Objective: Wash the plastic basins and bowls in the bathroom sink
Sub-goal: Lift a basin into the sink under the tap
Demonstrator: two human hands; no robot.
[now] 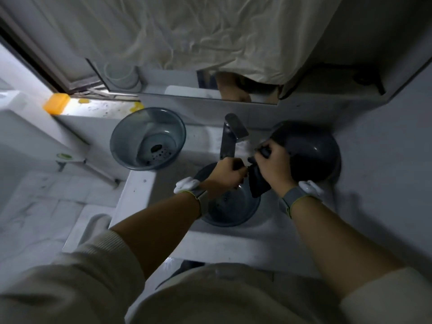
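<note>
A blue-grey plastic basin (230, 206) sits in the white sink (210, 244) below my wrists. A translucent blue-grey bowl (131, 139) with a perforated bottom stands on the counter to the left of the tap. A dark basin (313, 150) leans at the right of the sink, against the wall. Both hands hold a dark cloth (258, 181) under the tap (230, 136), where water runs. My left hand (228, 173) grips its left part. My right hand (275, 162) grips its upper right part, with the cloth hanging down between them.
A mirror (163, 80) runs along the wall behind the tap, with a pale curtain (187, 31) hanging above. An orange soap box (56, 105) lies on the window ledge at the left. A tiled floor (35, 202) and a white fixture lie lower left.
</note>
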